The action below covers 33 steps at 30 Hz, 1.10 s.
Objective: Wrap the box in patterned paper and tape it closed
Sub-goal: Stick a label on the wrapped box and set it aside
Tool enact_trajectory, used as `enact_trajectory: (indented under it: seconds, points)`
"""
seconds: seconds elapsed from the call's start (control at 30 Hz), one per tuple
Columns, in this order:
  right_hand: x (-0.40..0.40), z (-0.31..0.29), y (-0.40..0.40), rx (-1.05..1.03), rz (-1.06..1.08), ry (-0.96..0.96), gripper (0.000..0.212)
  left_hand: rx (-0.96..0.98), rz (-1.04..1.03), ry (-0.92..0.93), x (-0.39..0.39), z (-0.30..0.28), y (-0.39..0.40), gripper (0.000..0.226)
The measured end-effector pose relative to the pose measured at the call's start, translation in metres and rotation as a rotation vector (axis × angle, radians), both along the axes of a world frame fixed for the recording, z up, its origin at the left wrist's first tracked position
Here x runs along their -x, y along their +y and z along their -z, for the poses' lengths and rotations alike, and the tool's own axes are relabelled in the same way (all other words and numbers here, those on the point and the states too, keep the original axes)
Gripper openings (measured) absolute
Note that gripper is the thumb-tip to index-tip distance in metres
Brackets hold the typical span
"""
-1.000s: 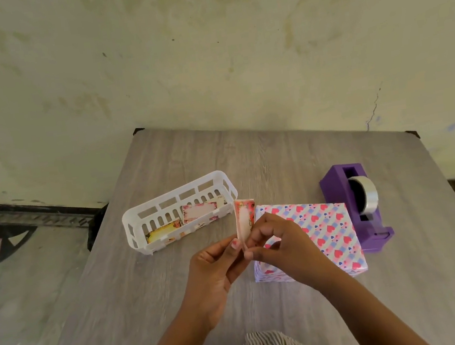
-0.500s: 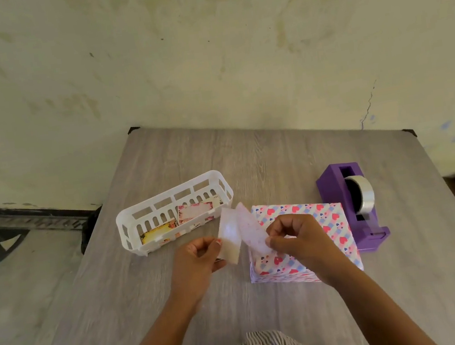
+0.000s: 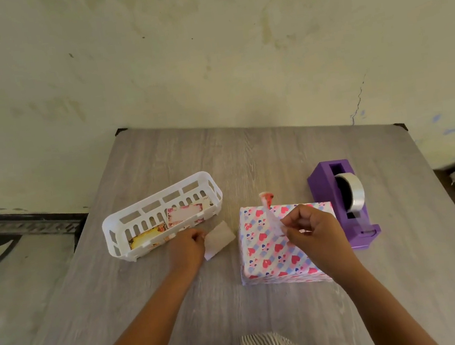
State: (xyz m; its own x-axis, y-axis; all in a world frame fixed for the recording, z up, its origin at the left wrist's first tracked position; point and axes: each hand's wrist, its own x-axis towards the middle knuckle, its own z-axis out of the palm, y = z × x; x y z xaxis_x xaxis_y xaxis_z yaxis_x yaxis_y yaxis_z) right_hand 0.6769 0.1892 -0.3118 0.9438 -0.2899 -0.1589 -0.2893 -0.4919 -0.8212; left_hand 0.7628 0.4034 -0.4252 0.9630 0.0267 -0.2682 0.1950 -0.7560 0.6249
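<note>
Box [image 3: 282,244] sits wrapped at bench [image 3: 247,155] centre. Our right hand [image 3: 312,229] pinches a peeled sticker [image 3: 270,213] above it; left hand [image 3: 185,247], at nine o'clock, pinches the backing [image 3: 219,240]. Next we judge: press sticker down flat.

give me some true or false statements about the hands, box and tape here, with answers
1. The box is wrapped in heart paper. True.
2. The right hand pinches a sticker above the box. True.
3. The dispenser is left of the basket. False: it stands right of the box.
4. The left hand is inside the basket. False: it holds a white backing beside it.
5. The basket holds cards. True.
</note>
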Motion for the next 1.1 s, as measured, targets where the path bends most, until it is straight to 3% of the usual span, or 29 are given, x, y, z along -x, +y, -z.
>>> enact_trajectory:
  seconds: [0.2,0.3,0.37,0.47,0.53,0.67,0.83,0.97,1.03,1.1]
  points:
    - [0.011,0.002,-0.007,0.378,-0.132,-0.071,0.008,-0.030,0.011,-0.116,0.007,-0.009,-0.010,0.030]
    - [0.017,0.007,-0.012,0.577,-0.215,-0.085,0.015,0.224,0.066,-0.392,0.021,-0.043,-0.023,0.024]
    - [0.020,0.010,-0.016,0.643,-0.227,-0.101,0.017,0.280,0.267,-0.567,0.031,-0.072,-0.037,0.027]
    - [0.020,0.013,-0.022,0.657,-0.217,-0.110,0.021,0.148,0.596,-0.765,0.033,-0.081,-0.059,0.028]
    - [0.018,0.015,-0.023,0.658,-0.202,-0.116,0.023,0.087,0.695,-0.815,0.031,-0.072,-0.070,0.024]
    - [0.016,0.023,-0.027,0.704,-0.261,-0.128,0.020,0.073,0.615,-0.690,0.023,-0.058,-0.077,0.015]
    - [0.020,0.028,-0.033,0.655,-0.296,-0.059,0.035,0.030,0.509,-0.538,0.021,-0.052,-0.077,0.024]
    - [0.021,0.024,-0.037,0.551,-0.261,-0.076,0.029,0.267,0.229,-0.258,0.025,-0.053,-0.081,0.035]
    - [0.013,0.017,-0.034,0.445,-0.151,-0.074,0.023,0.372,0.133,-0.192,0.026,-0.055,-0.085,0.031]
    - [-0.004,0.012,-0.027,0.501,-0.097,-0.056,0.025,0.435,0.073,-0.179,0.028,-0.055,-0.088,0.034]
